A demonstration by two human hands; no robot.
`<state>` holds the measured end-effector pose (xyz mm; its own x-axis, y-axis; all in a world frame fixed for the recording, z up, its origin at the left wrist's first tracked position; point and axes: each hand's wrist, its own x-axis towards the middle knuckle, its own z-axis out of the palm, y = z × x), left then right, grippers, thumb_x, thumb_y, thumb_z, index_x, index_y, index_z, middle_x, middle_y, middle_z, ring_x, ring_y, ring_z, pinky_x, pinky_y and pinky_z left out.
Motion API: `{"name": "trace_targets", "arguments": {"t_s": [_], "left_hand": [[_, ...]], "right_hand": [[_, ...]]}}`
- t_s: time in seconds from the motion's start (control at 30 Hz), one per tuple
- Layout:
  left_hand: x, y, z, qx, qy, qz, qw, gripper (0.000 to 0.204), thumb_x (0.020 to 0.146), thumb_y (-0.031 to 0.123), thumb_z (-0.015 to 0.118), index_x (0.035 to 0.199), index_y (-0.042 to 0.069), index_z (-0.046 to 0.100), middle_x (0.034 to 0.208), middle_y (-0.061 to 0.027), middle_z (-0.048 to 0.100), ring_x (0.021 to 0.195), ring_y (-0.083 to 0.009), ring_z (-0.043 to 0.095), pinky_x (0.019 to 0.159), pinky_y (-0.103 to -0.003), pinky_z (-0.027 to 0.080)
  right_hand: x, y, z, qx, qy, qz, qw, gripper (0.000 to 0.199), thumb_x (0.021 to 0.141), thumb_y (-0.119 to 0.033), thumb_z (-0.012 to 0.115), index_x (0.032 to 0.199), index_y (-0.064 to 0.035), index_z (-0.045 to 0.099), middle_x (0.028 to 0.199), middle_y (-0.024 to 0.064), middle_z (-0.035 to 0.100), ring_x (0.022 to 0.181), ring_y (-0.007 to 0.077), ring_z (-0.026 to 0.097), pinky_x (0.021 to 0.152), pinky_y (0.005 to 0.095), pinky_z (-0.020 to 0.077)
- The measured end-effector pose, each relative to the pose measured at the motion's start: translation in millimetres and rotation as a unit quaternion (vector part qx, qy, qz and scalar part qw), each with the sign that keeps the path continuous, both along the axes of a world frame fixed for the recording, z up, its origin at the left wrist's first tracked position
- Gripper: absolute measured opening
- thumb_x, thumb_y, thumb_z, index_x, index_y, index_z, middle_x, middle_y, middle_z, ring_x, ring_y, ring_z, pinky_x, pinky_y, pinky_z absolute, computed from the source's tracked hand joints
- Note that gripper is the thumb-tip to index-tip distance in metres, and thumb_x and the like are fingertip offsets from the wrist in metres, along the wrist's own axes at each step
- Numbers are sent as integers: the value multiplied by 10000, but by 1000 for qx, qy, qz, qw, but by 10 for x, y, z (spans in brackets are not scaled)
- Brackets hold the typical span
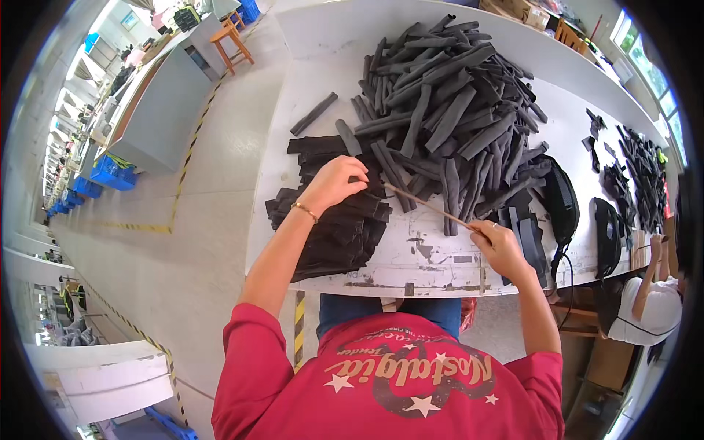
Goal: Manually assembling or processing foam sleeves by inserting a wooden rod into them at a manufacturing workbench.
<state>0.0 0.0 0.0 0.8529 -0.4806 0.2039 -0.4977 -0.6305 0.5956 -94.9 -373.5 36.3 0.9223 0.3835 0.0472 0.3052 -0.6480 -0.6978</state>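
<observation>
The stick (429, 206) is thin, straight and brown, smooth-looking like bare wood, and slants over the near edge of the pile (455, 103). The right hand (501, 244) has its fingers pinching the near end; the far end points toward the left hand (334, 185), a little apart from it. The left fingers curl with their tips drawn together above the stack (334, 246); whether they pinch anything, I cannot tell. That stack is flat, black, matte and cloth-like, with uneven, overlapping edges. The pile is a loose heap of soft, dark grey tubes, some bent or creased. Beneath lies the white counter (308, 81), scuffed and flaked along its front. Right of the pile sits a curved black pad (562, 202) with a cord, beside flat dark strips (524, 235).
</observation>
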Motion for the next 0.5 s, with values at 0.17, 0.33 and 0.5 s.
{"name": "trace_targets", "arguments": {"t_s": [0.17,0.33,0.5], "left_hand": [[-144,-27,194,-39,12,22,999,112,691,93,703,741,17,639,964,-77,664,971,-261,587,868,-347,458],[-243,-51,283,-37,10,19,999,127,681,84,704,770,19,640,951,-80,663,964,-260,590,864,-348,460],[-300,-144,307,-29,-13,-8,999,133,671,65,695,782,13,643,920,-91,663,949,-262,593,840,-341,471]], "right_hand": [[-86,-69,99,-39,-76,47,995,206,836,-74,593,1018,19,615,835,173,628,722,336,612,649,362,476],[-108,-43,107,-56,-96,51,992,191,841,-90,589,1002,10,617,845,170,633,728,333,621,651,368,484],[-121,51,-13,-62,-150,51,985,173,842,-114,594,989,-26,615,798,147,632,679,327,619,612,402,487]]}}
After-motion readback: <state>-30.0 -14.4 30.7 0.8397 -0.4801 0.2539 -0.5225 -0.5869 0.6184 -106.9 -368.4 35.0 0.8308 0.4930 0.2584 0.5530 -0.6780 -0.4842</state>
